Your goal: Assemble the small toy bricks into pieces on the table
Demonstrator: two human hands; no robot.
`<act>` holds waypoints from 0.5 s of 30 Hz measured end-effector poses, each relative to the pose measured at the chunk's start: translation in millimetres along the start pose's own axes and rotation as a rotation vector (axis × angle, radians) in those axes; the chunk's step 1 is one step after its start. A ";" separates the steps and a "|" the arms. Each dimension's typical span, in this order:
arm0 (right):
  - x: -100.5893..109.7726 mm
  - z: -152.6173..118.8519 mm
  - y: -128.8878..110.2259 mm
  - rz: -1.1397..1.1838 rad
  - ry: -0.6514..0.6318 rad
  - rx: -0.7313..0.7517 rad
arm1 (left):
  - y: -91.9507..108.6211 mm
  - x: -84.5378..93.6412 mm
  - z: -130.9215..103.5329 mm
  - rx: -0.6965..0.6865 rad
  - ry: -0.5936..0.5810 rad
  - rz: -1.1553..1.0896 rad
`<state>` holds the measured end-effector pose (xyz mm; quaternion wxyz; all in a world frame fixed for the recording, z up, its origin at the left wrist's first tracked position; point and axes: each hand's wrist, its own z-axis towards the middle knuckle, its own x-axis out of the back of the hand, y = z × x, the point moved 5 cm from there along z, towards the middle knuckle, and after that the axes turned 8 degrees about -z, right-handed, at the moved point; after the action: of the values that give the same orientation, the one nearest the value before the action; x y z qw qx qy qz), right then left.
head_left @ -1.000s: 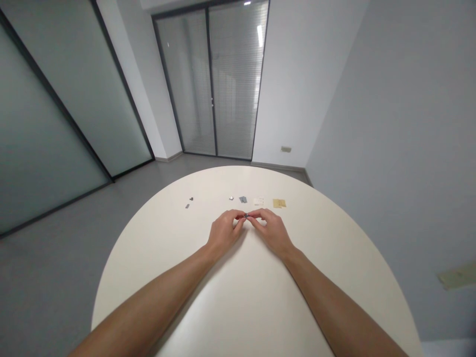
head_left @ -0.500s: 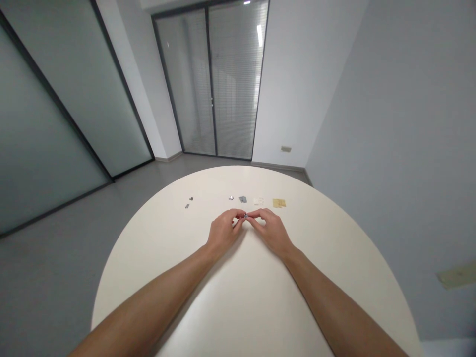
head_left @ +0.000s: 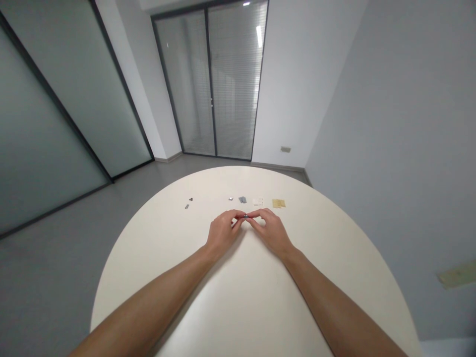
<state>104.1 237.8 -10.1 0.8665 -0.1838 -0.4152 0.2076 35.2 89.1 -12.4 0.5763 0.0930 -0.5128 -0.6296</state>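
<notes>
My left hand [head_left: 226,225] and my right hand [head_left: 268,225] meet above the middle of the white round table [head_left: 238,307]. Between their fingertips is a small grey metallic piece [head_left: 246,216], pinched from both sides; its kind is too small to make out. Just beyond the hands lie a small shiny silvery piece [head_left: 231,199], some flat grey pieces [head_left: 242,200], a patch of whitish small pieces [head_left: 258,202] and some flat yellow pieces [head_left: 278,204].
Two small dark pieces lie at the table's left, one [head_left: 191,199] behind the other [head_left: 187,207]. Past the table's far edge stand a glass door [head_left: 234,89] with blinds and a white wall [head_left: 297,74]. Frosted glass panels [head_left: 74,74] rise on the left.
The small piece between my fingertips seems slightly turned and looks darker. Both hands keep nearly the same place, and the pieces on the table lie as before.
</notes>
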 end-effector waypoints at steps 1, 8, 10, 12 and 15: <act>-0.1 -0.1 0.1 0.001 0.000 -0.001 | -0.2 -0.2 0.0 -0.002 0.000 -0.003; -0.6 0.0 0.1 0.007 -0.002 0.004 | -1.9 -0.4 0.8 0.004 0.008 -0.003; -0.6 0.1 -0.4 0.007 -0.001 0.008 | -1.7 0.0 0.9 0.003 0.010 -0.001; -0.6 0.0 -0.5 0.006 0.000 0.010 | -1.3 0.4 0.9 0.003 0.014 0.002; -0.7 0.2 0.3 0.003 0.002 -0.001 | -1.1 0.8 1.0 0.006 0.024 0.008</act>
<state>103.6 237.7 -10.6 0.8665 -0.1848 -0.4141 0.2085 33.5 88.7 -12.4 0.5846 0.1001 -0.5082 -0.6244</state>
